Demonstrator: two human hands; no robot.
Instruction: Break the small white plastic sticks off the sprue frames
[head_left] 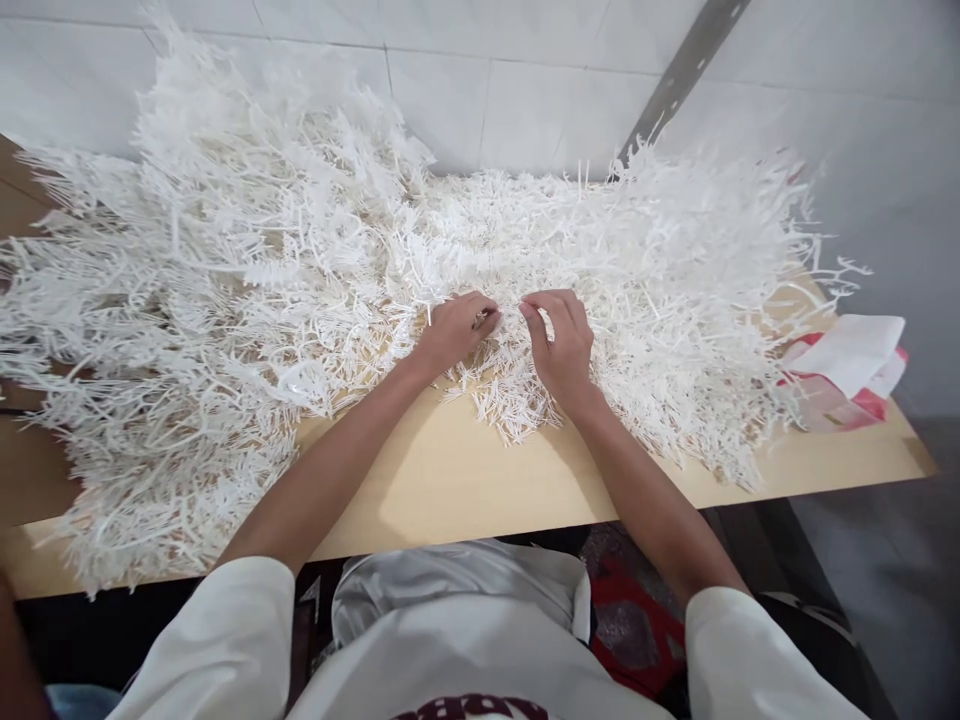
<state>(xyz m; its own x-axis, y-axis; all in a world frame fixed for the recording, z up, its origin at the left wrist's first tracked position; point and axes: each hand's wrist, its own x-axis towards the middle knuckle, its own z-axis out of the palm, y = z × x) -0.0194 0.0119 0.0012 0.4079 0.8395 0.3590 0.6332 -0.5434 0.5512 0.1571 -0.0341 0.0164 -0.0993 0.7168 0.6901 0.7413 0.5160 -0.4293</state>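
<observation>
My left hand is closed in a pinch over a heap of white branching plastic-looking strands. Facing it, a short gap away, my right hand is pinched too, thumb against forefinger. Whatever sits between the fingertips of either hand is too small to make out. Beneath and between both hands lie short loose white sticks, spilling toward the table's front side. More tangled white strands spread out to the right of my right hand.
The heap covers much of a light wooden table and rises highest at the back left. A red and white plastic bag lies at the right end. Behind stands a tiled wall with a grey metal strip. Part of another person's arm shows at lower left.
</observation>
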